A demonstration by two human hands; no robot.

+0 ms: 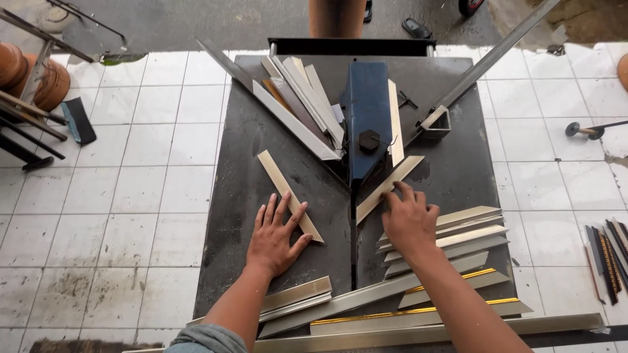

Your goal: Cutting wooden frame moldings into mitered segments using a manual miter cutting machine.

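My left hand (275, 236) lies flat with fingers spread on a dark metal saw table (235, 216), its fingertips touching a cream moulding strip (282, 189) that runs diagonally. My right hand (409, 219) presses on a second cream strip (391, 186) angled toward the blue blade guard (367, 111) at the table's middle. A slot (353, 242) runs between the two hands. Under my right wrist lies a fanned stack of mitred frame pieces (458, 242), some with gold edges.
More cut moulding strips (304, 108) pile up at the back left of the table. Long metal fence bars (487, 65) angle off to the back right. Another person's leg (337, 16) stands behind the table. Loose strips (605, 252) lie on the white tiled floor at right.
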